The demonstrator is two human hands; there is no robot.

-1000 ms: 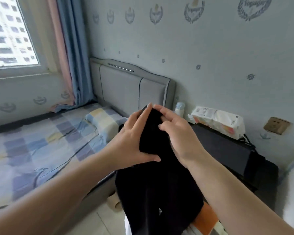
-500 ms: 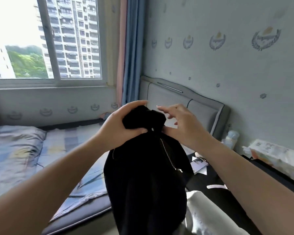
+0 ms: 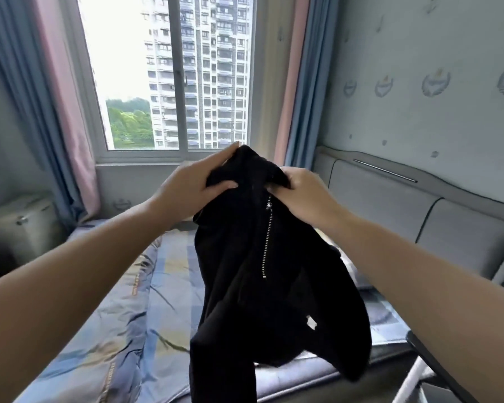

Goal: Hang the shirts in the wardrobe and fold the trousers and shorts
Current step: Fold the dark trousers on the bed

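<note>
A black garment [image 3: 262,286] with a short silver zip at its front hangs in the air in front of me, over the bed. My left hand [image 3: 192,181] grips its bunched top edge from the left, thumb pressed into the cloth. My right hand [image 3: 303,193] grips the same top edge from the right, fingers curled into the fabric. The lower part of the garment dangles loose and reaches the bottom of the view. I cannot tell whether it is a pair of trousers or a top.
Below lies a bed [image 3: 122,315] with a blue and yellow checked sheet and a grey padded headboard [image 3: 390,205] on the right. A window [image 3: 172,77] with blue and pink curtains is straight ahead. A dark table edge [image 3: 437,362] shows at lower right.
My view has swung left from the bedside table towards the window and bed. My right hand has closed on the top edge of the garment, and more of the zip front now shows.
</note>
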